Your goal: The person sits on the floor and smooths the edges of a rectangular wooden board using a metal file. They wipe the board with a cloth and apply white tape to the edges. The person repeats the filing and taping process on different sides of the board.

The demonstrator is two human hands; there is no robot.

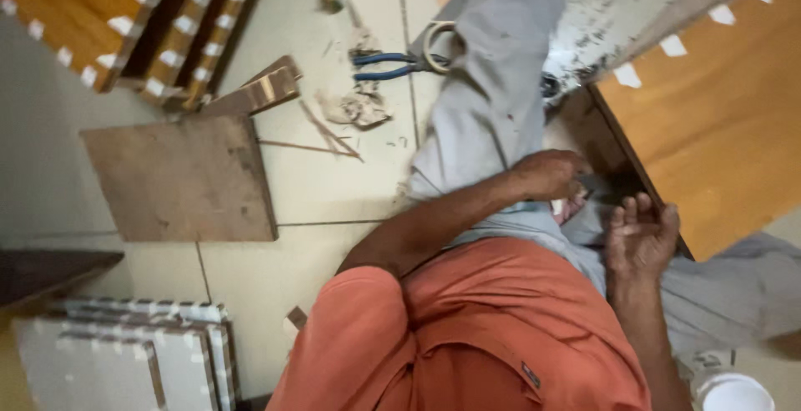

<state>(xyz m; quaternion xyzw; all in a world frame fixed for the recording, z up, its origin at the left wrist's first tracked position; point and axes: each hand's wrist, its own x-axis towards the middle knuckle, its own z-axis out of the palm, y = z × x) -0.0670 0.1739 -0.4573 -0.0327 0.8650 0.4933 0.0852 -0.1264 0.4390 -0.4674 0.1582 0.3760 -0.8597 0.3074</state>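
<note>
The left hand (552,173) curls around something small and hidden, beside the smooth orange wood panel (717,119). The right hand (641,231) lies open, palm up, touching the panel's dark edge.

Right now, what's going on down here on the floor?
A person in an orange shirt and grey trousers sits on a tiled floor beside an orange-brown board. The left hand is closed near the board's dark edge, around something too hidden to tell; the right hand is open beside it. Blue-handled pliers and a flat wooden panel lie nearby.
</note>
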